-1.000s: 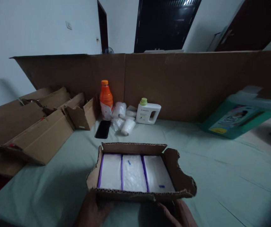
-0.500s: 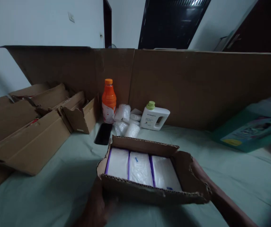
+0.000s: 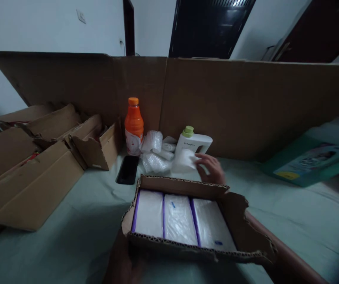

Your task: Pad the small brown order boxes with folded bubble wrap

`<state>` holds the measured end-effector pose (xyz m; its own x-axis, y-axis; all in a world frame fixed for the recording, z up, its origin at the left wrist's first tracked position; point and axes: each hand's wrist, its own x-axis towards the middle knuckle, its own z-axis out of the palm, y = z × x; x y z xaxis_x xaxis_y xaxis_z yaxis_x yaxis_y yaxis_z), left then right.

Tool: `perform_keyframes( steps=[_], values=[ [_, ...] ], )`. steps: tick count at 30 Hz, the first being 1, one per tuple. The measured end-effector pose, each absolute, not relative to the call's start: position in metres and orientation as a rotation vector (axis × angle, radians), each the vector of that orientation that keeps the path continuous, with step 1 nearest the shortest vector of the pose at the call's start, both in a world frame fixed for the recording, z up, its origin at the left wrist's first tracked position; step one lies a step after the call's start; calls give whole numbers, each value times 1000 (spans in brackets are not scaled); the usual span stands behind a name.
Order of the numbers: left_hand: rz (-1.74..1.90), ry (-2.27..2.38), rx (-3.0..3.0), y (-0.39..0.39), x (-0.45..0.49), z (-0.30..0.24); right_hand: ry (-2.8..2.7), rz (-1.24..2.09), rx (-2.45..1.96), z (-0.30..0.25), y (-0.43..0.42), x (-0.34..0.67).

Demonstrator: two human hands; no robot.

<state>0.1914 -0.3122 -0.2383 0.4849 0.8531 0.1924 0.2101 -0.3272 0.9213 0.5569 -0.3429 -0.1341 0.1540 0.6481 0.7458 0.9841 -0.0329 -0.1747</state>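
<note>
An open cardboard box (image 3: 184, 252) with torn rims sits tilted in front of me, holding three white, purple-edged plastic-wrapped packs (image 3: 178, 221) side by side. My left hand (image 3: 123, 254), dark and partly hidden, grips its near left corner. Reaching around the box's right side, my right hand (image 3: 212, 169) pinches a whitish bubble-wrapped piece (image 3: 184, 161) just beyond the far rim. That piece is blurred and partly covers a white jug with a green cap (image 3: 188, 138). More bubble-wrapped items (image 3: 156, 161) lie to its left.
A row of open cardboard boxes (image 3: 51, 173) stands at left. An orange bottle (image 3: 133, 126) and a black phone (image 3: 128, 169) are behind the box. A large green liquid container (image 3: 308, 157) lies at right. A tall cardboard panel (image 3: 231, 102) runs along the back.
My right hand has come from the box's right side to beyond its far rim and taken hold of a bubble-wrapped piece, shifting it right. My left hand stays at the box.
</note>
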Motion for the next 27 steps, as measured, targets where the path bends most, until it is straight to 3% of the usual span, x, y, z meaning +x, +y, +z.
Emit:
perform_keyframes(
  steps=[5,10,14,18,27],
  values=[
    [811,845,1889,-307,184,-232,-1335,-811,-2065,-139,-480,565],
    [809,925,1919,-302,183,-228,-1170,-469,-2249,-174,-571,515],
    [790,903,1901,-303,183,-222,-1254,3,-2049,-183,-564,456],
    [760,899,1835,-298,185,-215,-1342,253,-1870,-178,-523,427],
    [800,817,1872,-264,258,-200,-1187,243,-1841,-180,-467,472]
  ],
)
